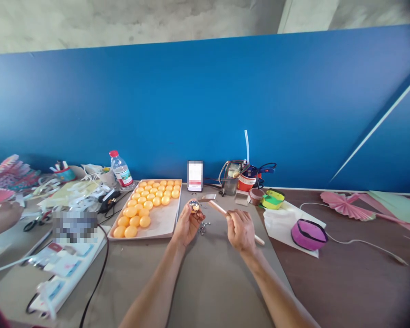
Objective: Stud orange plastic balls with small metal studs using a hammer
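Observation:
My left hand (pixel 187 225) is closed, its fingertips pinching a small orange ball (pixel 195 210) with shiny silver bits on its upper side. My right hand (pixel 241 229) wraps round the pale wooden handle of a small hammer (pixel 218 207). The hammer's metal head is just to the right of the ball, apparently apart from it. Below the fingertips of my left hand, several small silver pieces (pixel 202 230) lie on the grey mat (pixel 205 282). Left of this hand, a shallow white box (pixel 164 224) contains many orange balls (pixel 144 221).
A phone (pixel 195 176) stands against the blue partition (pixel 205 105). Cups and a cable-wrapped jar (pixel 230 184) are behind my right hand. A purple ring-shaped item (pixel 309 234) lies on white paper at right. A water bottle (pixel 122 172), power strip (pixel 59 289) and another person's hand (pixel 7 218) are left.

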